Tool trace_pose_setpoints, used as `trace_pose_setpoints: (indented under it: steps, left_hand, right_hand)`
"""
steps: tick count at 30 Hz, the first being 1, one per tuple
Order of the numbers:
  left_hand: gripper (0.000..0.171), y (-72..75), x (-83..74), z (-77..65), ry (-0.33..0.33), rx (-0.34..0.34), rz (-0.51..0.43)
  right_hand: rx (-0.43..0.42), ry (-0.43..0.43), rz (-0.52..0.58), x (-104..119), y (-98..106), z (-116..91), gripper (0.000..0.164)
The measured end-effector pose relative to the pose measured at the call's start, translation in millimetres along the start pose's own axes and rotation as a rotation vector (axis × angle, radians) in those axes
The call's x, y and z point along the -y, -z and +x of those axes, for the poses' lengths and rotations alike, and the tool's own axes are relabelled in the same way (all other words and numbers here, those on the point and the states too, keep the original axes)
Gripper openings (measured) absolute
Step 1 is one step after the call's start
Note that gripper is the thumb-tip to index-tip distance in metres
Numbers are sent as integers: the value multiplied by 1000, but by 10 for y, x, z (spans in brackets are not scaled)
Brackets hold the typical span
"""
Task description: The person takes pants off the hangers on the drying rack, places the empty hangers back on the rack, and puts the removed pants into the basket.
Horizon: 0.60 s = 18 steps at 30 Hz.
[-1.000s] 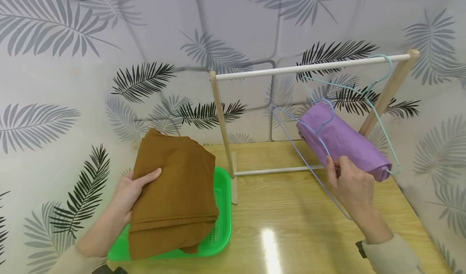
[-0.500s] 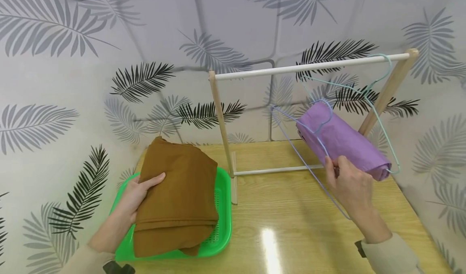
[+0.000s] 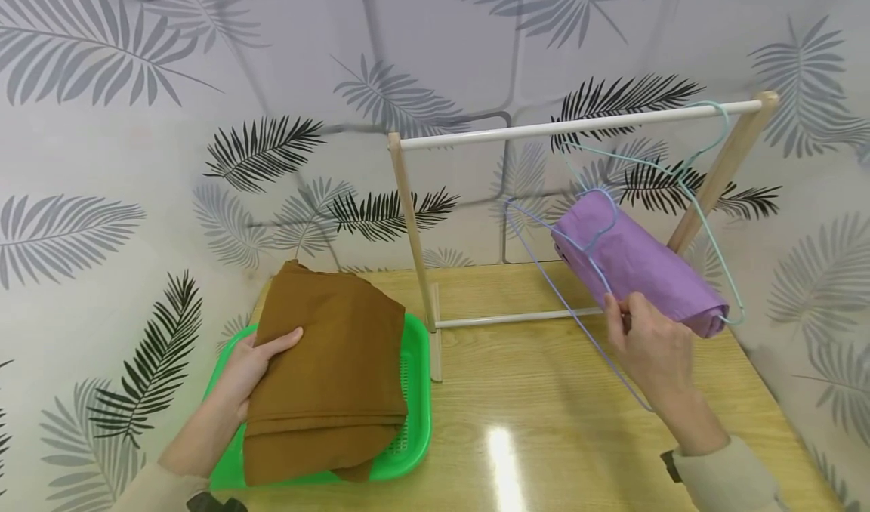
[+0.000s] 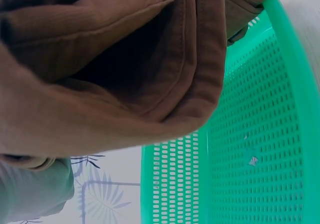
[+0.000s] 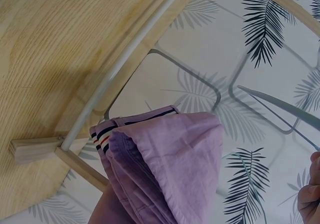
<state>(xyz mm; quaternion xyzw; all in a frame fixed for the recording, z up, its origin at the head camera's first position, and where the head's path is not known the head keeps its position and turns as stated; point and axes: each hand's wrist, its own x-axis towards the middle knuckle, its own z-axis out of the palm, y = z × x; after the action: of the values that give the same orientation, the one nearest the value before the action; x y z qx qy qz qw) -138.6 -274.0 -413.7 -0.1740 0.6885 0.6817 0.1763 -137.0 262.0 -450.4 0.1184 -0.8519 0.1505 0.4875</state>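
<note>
A leaf-patterned wall (image 3: 435, 51) backs the wooden counter (image 3: 564, 459). Over the green basket (image 3: 424, 406), brown cloth (image 3: 333, 353) looks soft, floppy, best held at its side; the lilac hanger (image 3: 578, 319) seems light, stiff. Left grip (image 3: 254, 365) clasps the cloth, thumb on top; right grip (image 3: 654, 350) pinches the hanger.

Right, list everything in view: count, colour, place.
brown cloth: 1, brown, in left hand
purple cloth: 1, purple, on mint hanger
mint hanger: 1, mint, on rack
lavender hanger: 1, lavender, in right hand
rack: 1, white and tan, on table
basket: 1, green, on table
table: 1, tan, below rack
wallpaper: 1 pattern, grey-white, behind table
sleeves: 2, beige, on arms
wristbands: 2, dark, by sleeves
left hand: 1, bare, holding brown cloth
right hand: 1, bare, holding lavender hanger
</note>
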Motion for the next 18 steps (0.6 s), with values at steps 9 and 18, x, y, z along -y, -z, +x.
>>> trace_pose_setpoints:
  steps: [9,18]
  left_hand:
    - [41,74,-2,40,-12,5,37]
    - [47,262,33,99,2,-19,155]
  right_hand:
    - [12,27,-2,-11,1,-6,51]
    - [2,11,-4,6,10,-15,46]
